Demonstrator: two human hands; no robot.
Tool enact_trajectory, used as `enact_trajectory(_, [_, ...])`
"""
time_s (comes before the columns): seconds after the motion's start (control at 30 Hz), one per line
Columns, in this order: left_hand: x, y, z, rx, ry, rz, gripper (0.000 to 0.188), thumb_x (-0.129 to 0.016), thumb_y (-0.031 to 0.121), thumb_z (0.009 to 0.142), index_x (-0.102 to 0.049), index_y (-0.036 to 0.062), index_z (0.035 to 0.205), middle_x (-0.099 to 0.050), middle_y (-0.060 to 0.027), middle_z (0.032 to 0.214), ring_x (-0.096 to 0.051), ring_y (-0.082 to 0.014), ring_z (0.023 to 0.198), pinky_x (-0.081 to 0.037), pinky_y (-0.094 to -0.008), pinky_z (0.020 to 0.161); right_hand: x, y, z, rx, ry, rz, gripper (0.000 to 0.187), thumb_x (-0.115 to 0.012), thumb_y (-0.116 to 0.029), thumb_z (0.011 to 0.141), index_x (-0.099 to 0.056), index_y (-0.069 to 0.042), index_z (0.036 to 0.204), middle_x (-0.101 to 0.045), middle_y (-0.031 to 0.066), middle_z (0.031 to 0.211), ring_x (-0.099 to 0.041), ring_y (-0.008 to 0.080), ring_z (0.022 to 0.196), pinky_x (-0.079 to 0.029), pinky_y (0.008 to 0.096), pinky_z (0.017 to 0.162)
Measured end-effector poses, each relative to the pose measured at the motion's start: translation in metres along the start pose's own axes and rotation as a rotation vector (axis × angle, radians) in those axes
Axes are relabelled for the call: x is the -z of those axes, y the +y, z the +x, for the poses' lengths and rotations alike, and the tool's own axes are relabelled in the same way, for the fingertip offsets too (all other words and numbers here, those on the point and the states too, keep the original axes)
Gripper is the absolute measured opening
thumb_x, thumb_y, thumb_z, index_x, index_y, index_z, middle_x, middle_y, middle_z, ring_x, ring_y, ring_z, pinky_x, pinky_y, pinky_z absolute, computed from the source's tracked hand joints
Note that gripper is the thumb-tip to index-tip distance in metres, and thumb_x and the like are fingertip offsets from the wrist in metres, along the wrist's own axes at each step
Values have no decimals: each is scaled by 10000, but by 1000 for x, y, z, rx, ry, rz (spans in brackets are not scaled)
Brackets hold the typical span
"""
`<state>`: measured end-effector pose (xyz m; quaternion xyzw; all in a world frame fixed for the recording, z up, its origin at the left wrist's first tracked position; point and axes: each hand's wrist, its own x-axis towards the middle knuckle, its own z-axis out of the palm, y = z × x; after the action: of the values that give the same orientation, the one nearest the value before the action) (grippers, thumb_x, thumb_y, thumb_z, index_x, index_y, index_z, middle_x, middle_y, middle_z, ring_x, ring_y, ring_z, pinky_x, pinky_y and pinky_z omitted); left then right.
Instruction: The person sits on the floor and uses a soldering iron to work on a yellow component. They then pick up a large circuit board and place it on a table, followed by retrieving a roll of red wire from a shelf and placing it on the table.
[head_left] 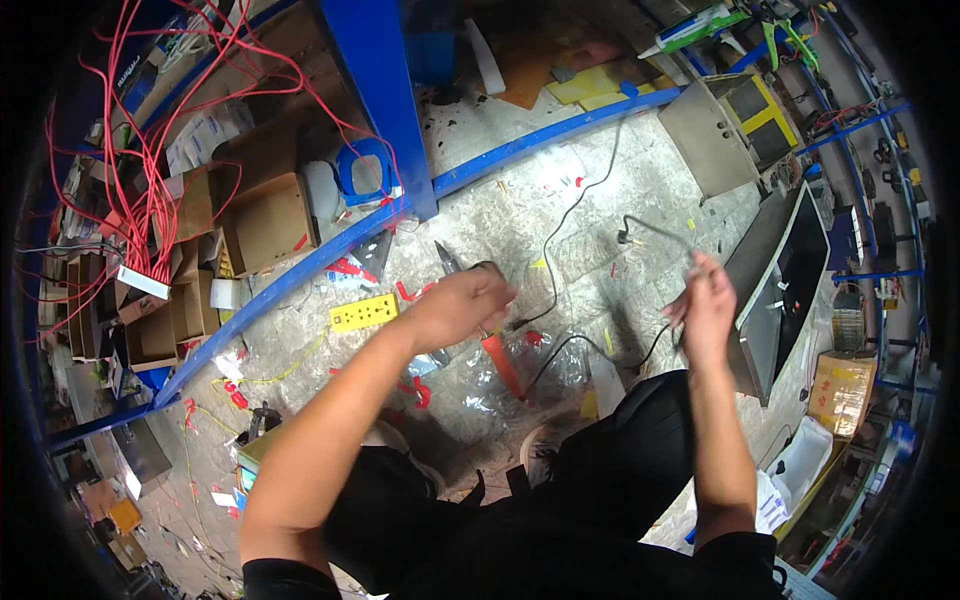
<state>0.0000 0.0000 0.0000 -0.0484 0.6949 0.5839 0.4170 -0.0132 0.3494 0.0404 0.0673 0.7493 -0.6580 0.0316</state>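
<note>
My left hand [465, 303] is closed over the floor, its fingers curled. A thin black cord [556, 262] runs close to its fingertips; what the fingers hold is hidden. Partly under that hand lies a tool with an orange handle [502, 366], and a grey pointed tip [445, 256] sticks out beyond it. My right hand [706, 303], raised to the right, is closed on a black cable [662, 232]. One stretch leads to a small dark plug [624, 237], another hangs below the hand. A yellow socket strip [363, 313] lies left of my left hand.
A blue metal post [380, 100] and a curved-looking blue beam [560, 135] border the floor. Tangled red wires [130, 200] hang over cardboard boxes [268, 222] at left. Clear plastic wrap [480, 388] lies before my feet. At right stands a dark open panel [785, 295].
</note>
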Motion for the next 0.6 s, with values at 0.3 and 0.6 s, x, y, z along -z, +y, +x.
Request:
enact_trajectory(0.3, [-84,53,36,-176,108,-790,432,-587,370,1027,-545,20,1276,-657,-87,886,-669,-187,777,-548,-305,696,-20,-6,-121,-41,-780,-183,248,-584,-39,1006,-529,12,1243,-627,52,883,-653,137,766,-556,301,720])
enact_trajectory(0.6, [-183,-6,-46,-237,158,-332,282,-466,198,1038,-624,-33,1076,-674,-146,870,-697,-230,835,-552,-398,767,-66,-15,-48,-602,-406,104,396,-524,-398,1080,-596,-13,1138,-689,72,835,-664,161,663,-496,266,573])
